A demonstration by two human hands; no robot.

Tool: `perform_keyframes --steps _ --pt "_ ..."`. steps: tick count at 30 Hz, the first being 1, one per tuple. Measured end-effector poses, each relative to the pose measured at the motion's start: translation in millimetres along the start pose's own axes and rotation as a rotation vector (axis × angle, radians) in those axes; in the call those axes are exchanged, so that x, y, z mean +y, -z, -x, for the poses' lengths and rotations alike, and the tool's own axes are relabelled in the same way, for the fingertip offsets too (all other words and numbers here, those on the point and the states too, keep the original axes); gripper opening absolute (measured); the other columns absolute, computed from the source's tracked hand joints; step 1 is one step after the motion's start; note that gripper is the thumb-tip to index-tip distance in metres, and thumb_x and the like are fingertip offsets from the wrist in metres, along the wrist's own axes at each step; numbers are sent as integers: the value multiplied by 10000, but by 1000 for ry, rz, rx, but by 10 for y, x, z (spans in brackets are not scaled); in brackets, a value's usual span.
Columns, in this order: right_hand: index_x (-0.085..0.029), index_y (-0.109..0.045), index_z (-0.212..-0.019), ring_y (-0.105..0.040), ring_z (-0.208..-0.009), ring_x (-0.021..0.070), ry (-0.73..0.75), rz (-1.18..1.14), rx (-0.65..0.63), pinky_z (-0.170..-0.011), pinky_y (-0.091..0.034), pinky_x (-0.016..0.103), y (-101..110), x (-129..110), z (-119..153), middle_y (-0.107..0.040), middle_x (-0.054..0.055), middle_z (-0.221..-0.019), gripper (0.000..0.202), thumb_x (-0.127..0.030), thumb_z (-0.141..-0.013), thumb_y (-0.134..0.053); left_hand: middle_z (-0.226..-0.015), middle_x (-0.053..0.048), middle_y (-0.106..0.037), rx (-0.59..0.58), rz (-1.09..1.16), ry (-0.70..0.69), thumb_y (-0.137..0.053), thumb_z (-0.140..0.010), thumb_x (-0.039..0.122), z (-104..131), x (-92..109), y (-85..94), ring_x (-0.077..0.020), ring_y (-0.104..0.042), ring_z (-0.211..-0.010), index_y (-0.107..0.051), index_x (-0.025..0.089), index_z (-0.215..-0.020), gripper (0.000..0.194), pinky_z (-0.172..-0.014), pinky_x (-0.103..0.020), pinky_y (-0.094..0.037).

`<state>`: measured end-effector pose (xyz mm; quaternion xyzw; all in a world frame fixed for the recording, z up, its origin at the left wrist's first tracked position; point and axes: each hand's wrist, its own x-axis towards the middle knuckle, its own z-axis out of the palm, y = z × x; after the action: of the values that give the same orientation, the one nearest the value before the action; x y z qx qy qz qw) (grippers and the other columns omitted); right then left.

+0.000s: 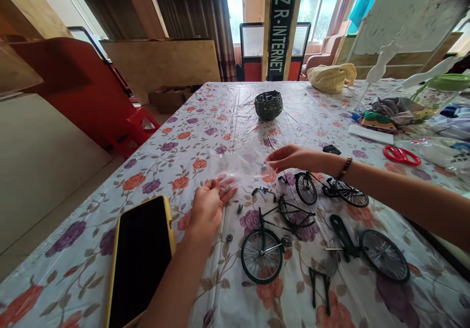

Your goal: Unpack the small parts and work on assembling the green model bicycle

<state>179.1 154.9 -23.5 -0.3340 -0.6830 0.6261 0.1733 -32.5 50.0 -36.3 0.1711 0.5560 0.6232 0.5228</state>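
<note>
A clear plastic bag (238, 164) is stretched between my two hands, just above the flowered cloth. My left hand (210, 203) is closed on its near left edge, the fingertips partly seen through the film. At the far right edge, my right hand (290, 157) pinches the bag between thumb and fingers. Close by lie a dark handlebar (265, 192), a small metal part (240, 208) and a small round part (229, 238). A model bicycle frame (281, 215) with one wheel (262, 255) rests nearer to me. Beneath my right forearm is another model bicycle (326, 188), partly hidden.
A yellow-cased phone (141, 264) lies beside my left forearm. A loose spoked wheel (384, 254), a dark forked part (320, 289) and red scissors (401, 155) are at right. Farther back stand a dark woven basket (269, 105) and a yellow cloth bag (328, 78).
</note>
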Motion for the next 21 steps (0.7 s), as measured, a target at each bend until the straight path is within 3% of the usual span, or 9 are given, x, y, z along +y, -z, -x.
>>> perform_keyframes --steps 7,11,15,17,21 --pt "-145 -651 -909 -598 -743 100 -69 -57 198 -789 -490 272 -48 8 89 -654 59 -876 262 -239 -665 -672 -699 -43 -620 -9 -16 -22 -380 -765 -34 -4 -6 3 -121 -634 -603 -492 131 -695 212 -681 -310 -532" --pt "-147 -654 -855 -579 -733 104 24 -7 424 -798 -475 281 -97 -76 157 -654 41 -840 261 -266 -627 -697 -674 -50 -613 -17 -51 -31 -384 -768 -14 3 -17 -6 -122 -628 -602 -487 129 -707 186 -679 -309 -523" --pt "-171 -649 -803 -572 -706 116 141 65 579 -782 -474 308 -206 -226 401 -648 5 -762 225 -292 -618 -689 -698 -44 -603 -4 -127 -83 -394 -793 59 11 -26 -16 -102 -606 -604 -468 148 -708 144 -666 -272 -504" --pt "-186 -650 -737 -584 -675 118 194 176 626 -726 -487 298 -286 -258 589 -648 -10 -714 172 -295 -610 -689 -704 -27 -584 3 -198 -130 -413 -804 129 11 -28 -7 -91 -583 -604 -473 160 -718 109 -647 -240 -485" --pt "-201 -644 -712 -587 -623 126 146 240 543 -633 -483 282 -462 -179 983 -639 -1 -660 156 -348 -661 -652 -761 -17 -554 -33 -387 -233 -486 -774 296 12 -40 46 -144 -569 -786 -476 191 -751 109 -695 -245 -457"
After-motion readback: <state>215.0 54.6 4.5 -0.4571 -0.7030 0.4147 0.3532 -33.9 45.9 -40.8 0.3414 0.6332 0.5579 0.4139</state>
